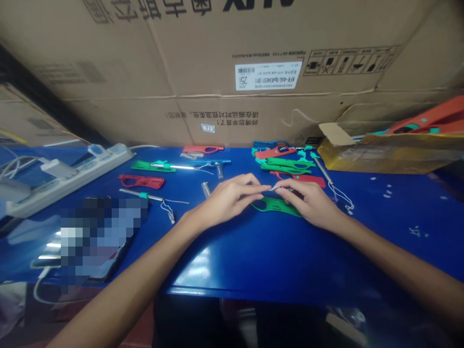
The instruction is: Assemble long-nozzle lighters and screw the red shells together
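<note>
Over the blue table (235, 261), a thin pale wire (275, 188) runs between the fingertips of both my hands. My left hand (232, 198) comes in from the left with its fingers closed at one end of the wire. Thumb and fingers of my right hand (308, 198) pinch the other side; what else they may hold is hidden. Right below lies a green plastic lighter casing (276, 205), partly covered by the right hand. Beside my left hand is a small clear-grey cylinder (206, 189).
Farther back lie green casings (288, 164), a red casing (142, 181) and metal rods with wires (154, 195). At right stands a box of orange casings (391, 150). A power strip (72, 179) and a phone (119, 232) are at left. A large carton (174, 72) walls the back.
</note>
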The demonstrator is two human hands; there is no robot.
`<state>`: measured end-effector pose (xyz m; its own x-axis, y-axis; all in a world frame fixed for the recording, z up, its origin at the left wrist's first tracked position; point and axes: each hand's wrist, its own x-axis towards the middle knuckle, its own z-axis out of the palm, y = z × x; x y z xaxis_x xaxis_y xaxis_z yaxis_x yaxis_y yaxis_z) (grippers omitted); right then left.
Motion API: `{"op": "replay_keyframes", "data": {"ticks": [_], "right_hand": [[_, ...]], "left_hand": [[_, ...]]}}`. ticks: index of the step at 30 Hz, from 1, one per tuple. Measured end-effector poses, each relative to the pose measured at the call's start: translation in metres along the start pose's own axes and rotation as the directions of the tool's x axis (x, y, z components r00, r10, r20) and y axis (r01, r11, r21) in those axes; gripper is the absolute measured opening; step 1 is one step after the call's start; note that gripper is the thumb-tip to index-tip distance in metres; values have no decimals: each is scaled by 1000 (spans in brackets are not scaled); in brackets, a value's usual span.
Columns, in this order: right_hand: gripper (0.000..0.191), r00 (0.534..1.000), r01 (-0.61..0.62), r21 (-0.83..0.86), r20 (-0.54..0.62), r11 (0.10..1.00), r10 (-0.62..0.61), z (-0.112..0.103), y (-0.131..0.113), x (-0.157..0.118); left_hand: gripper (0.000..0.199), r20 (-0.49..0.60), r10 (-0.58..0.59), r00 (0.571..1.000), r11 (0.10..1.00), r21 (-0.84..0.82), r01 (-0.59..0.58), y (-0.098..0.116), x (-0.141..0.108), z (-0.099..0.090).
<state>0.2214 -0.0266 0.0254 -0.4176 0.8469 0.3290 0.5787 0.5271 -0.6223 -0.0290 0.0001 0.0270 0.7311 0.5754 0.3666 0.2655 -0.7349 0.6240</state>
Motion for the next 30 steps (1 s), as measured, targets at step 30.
{"op": "replay_keyframes", "data": {"ticks": [30], "right_hand": [[26, 1000, 16, -61, -20, 998, -17, 1, 2, -2]], "left_hand": [[18, -60, -350, 935, 874, -380, 302, -2, 4, 8]]}}
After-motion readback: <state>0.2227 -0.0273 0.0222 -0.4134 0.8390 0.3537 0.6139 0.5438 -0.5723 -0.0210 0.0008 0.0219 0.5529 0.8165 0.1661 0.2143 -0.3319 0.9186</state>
